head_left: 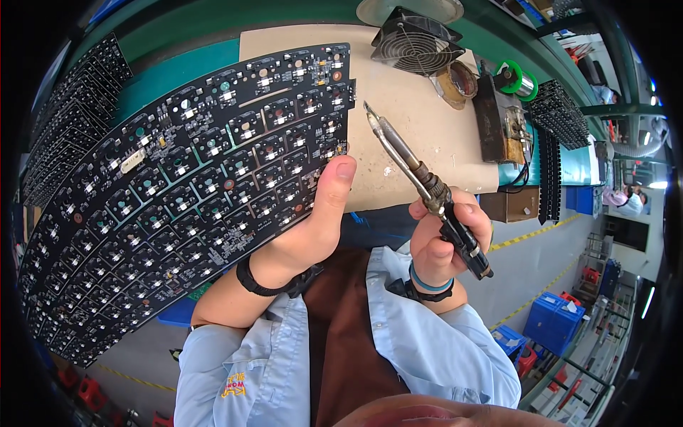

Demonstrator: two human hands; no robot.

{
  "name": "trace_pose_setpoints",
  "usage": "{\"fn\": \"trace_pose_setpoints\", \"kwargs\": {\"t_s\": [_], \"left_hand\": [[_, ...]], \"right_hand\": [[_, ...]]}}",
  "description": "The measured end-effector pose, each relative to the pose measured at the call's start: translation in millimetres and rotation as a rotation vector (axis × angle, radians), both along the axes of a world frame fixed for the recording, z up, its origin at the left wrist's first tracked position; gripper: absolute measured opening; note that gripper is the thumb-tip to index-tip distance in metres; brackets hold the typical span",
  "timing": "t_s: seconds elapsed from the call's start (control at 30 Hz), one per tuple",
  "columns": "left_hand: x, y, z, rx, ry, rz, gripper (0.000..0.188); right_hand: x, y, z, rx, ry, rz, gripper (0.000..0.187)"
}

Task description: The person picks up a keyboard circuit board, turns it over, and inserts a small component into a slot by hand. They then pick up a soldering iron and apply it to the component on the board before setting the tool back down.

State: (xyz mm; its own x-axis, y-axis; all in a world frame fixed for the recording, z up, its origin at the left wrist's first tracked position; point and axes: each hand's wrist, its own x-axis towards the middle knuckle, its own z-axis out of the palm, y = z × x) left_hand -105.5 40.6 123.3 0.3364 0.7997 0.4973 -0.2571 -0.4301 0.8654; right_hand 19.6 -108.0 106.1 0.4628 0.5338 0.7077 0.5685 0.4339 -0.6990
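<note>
A large black keyboard circuit board (203, 181) with rows of cut-outs and small white parts fills the left side, tilted up off the bench. My left hand (313, 228) grips its lower right edge, thumb on the face; the other fingers are hidden behind the board. In my right hand (445, 245) is a soldering iron (427, 181), with a thin metal tube running along its shaft. Its tip points up and to the left, over the brown mat (398, 153), apart from the board.
Stacked black boards (75, 117) stand at the left, more (562, 114) at the right. Along the back are a fan (416, 46), a roll of tape (457, 83), a green-rimmed solder spool (525, 85) and a dark metal block (491, 121). Blue crates (553, 322) sit on the floor.
</note>
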Motion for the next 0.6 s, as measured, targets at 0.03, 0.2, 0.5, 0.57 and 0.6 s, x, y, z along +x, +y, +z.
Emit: {"fn": "trace_pose_setpoints", "kwargs": {"t_s": [0.03, 0.2, 0.5, 0.57, 0.6], "left_hand": [[-0.6, -0.4, -0.4, -0.018, 0.003, -0.008, 0.019], [-5.3, 1.4, -2.6, 0.050, 0.029, -0.074, 0.028], [-6.2, 0.2, -4.2, 0.036, 0.045, -0.092, 0.030], [-6.7, 0.1, -4.5, 0.045, 0.052, -0.097, 0.031], [-7.2, -0.1, -4.6, 0.045, 0.052, -0.096, 0.031]], "right_hand": [[-0.9, 2.5, 1.8, 0.016, 0.025, 0.014, 0.057], [-2.9, 6.7, 3.6, 0.040, 0.078, 0.035, 0.057], [-3.4, 8.0, 3.4, 0.029, 0.084, 0.033, 0.056], [-3.9, 7.8, 3.0, 0.027, 0.086, 0.026, 0.056], [-4.2, 7.8, 2.7, 0.026, 0.087, 0.023, 0.056]]}}
